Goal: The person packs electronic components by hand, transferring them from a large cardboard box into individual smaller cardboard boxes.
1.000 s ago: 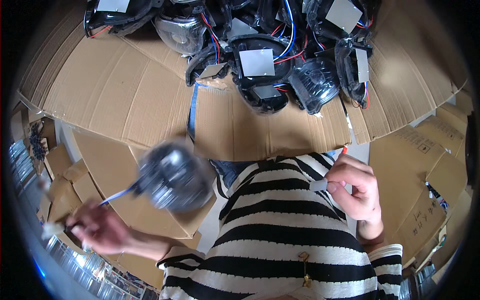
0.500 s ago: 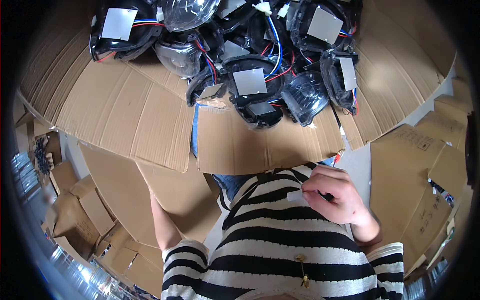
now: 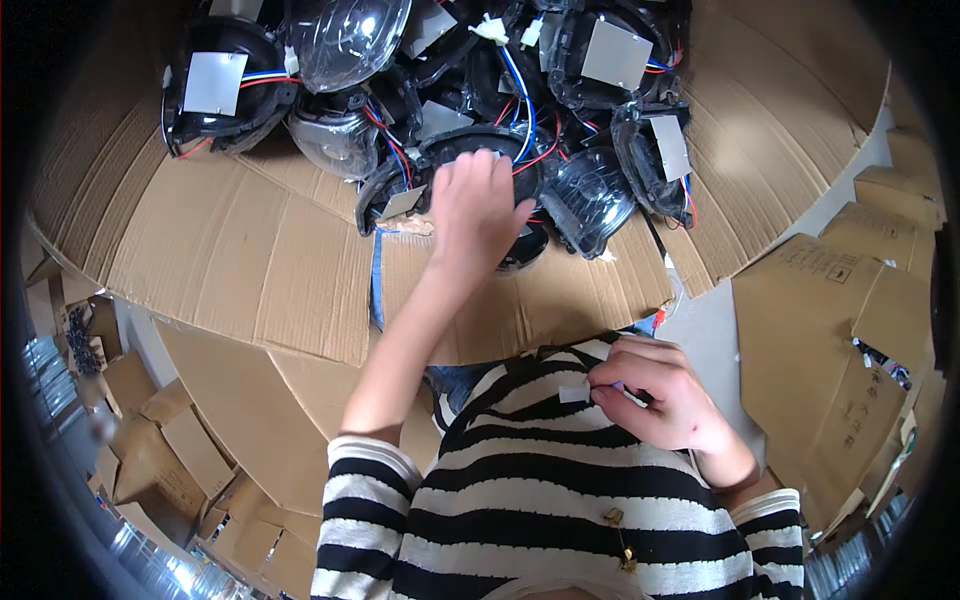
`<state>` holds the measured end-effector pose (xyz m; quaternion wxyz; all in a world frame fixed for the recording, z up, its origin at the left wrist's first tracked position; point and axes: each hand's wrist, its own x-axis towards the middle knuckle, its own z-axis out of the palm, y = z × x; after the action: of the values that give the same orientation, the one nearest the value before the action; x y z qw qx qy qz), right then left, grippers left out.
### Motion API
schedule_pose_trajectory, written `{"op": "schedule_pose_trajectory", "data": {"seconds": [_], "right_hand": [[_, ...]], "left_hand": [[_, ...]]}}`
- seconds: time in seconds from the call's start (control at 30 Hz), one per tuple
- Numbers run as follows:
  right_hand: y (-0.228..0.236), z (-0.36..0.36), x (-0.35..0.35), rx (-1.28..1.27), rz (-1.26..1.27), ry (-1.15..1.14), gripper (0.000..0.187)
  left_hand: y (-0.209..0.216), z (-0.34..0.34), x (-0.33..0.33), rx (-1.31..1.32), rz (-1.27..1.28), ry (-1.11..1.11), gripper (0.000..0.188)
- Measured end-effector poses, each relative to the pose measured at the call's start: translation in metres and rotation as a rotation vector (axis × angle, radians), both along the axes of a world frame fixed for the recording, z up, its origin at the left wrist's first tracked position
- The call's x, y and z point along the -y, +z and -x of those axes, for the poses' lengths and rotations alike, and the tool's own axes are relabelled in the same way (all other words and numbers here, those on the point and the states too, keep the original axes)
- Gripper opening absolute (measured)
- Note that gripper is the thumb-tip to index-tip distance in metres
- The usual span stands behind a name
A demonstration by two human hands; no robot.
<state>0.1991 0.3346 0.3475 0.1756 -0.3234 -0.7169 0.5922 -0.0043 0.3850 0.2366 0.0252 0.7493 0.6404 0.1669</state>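
Observation:
My left hand (image 3: 474, 210) reaches over a black lamp housing (image 3: 524, 185) in the pile, its fingers stretched forward and its thumb apart. It covers the grey plate on that housing, and I cannot tell how firmly it touches. My right hand (image 3: 655, 395) is pinched closed in front of the striped shirt. A small white rectangular piece (image 3: 574, 394), like a label, sticks out from its fingertips. To the right of my left hand lies a clear-lensed lamp (image 3: 592, 200). A smaller black lamp (image 3: 525, 247) sits partly under my left wrist.
Several lamps with red, blue and white wires and white connectors (image 3: 490, 29) are heaped at the far side. Cardboard flaps (image 3: 230, 240) lie beneath and around them. Large cartons (image 3: 810, 320) stand at right, and more boxes (image 3: 160, 460) at lower left.
My left hand has come up from beside the cardboard at lower left onto the black lamp housing. My right hand still pinches the white piece. The view has shifted slightly.

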Motion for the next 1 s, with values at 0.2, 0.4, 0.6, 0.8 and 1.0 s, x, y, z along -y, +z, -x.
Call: {"op": "schedule_pose_trajectory", "data": {"seconds": [0.2,0.4,0.6,0.8,1.0], "right_hand": [[-0.005,0.000,0.010,-0.027,0.025,-0.004,0.010],[-0.006,-0.003,0.004,-0.044,0.022,-0.013,0.010],[0.000,0.003,-0.001,-0.016,0.002,0.043,0.009],[0.006,0.008,0.004,-0.017,-0.026,0.042,0.009],[0.009,0.017,0.006,-0.057,-0.078,-0.033,0.010]], "left_hand": [[-0.051,-0.007,-0.036,-0.198,-0.141,-0.042,0.022],[-0.004,0.022,0.020,0.744,0.328,-0.009,0.005],[0.067,0.011,0.069,1.373,0.754,0.279,0.017],[0.085,0.003,0.092,1.292,0.595,0.040,0.036],[0.090,0.010,0.104,0.932,0.502,-0.161,0.045]]}}
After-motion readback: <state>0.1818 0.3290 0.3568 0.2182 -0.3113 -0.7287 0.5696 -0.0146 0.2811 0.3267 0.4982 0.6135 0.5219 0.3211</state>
